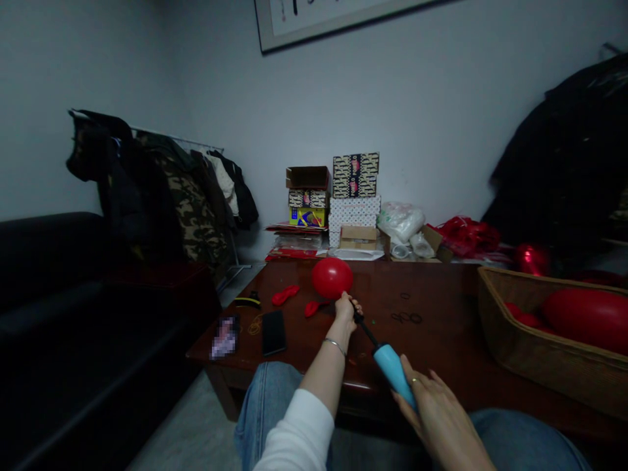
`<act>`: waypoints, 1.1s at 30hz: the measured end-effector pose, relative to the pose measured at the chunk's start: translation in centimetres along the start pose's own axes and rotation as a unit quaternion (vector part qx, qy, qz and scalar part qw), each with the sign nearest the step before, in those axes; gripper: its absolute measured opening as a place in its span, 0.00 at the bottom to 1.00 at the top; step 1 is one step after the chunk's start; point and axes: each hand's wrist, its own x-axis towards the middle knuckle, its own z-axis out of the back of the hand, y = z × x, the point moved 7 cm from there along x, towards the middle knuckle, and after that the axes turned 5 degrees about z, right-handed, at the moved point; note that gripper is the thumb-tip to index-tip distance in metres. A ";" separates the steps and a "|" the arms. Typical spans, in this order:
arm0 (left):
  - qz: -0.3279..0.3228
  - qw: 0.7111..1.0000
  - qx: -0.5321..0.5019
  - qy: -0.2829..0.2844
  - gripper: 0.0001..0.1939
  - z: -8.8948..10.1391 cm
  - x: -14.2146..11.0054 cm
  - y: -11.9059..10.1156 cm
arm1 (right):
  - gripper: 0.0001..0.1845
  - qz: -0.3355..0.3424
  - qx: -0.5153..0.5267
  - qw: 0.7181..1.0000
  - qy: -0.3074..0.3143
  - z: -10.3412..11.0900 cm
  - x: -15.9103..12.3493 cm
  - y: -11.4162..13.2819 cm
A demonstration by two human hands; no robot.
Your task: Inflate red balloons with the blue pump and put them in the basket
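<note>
A partly inflated red balloon [332,278] sits above the dark wooden table [432,288]. My left hand [347,309] is closed around the balloon's neck, at the front end of a hand pump [391,369] with a light blue body and black rod. The exact fit of neck and nozzle is hidden by my fingers. My right hand [434,409] grips the blue body of the pump from the right, near its rear end. Two limp red balloons, one farther left [285,295] and one nearer [314,308], lie beside the inflated one.
On the table lie a black phone [273,332], yellow rubber bands [255,324], a yellow-and-black object [248,300] and dark rings [406,318]. A wicker basket [554,353] with red balloons stands at right. Stacked boxes [354,209] line the back; a black sofa [73,340] is left.
</note>
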 end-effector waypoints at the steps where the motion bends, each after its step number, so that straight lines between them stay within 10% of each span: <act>1: 0.000 1.000 -0.002 -0.004 0.15 0.0 -0.1 0.0 | 0.26 0.000 0.001 1.000 0.001 0.0 0.3 -0.1; 14: -0.014 0.999 0.029 -0.021 0.17 -0.3 -0.1 1.5 | 0.23 -0.026 -0.031 0.998 0.046 -1.7 5.7 0.4; 33: -0.009 0.999 0.021 -0.024 0.15 0.4 0.5 0.0 | 0.26 0.014 -0.035 0.999 -0.013 -0.1 -1.8 -0.3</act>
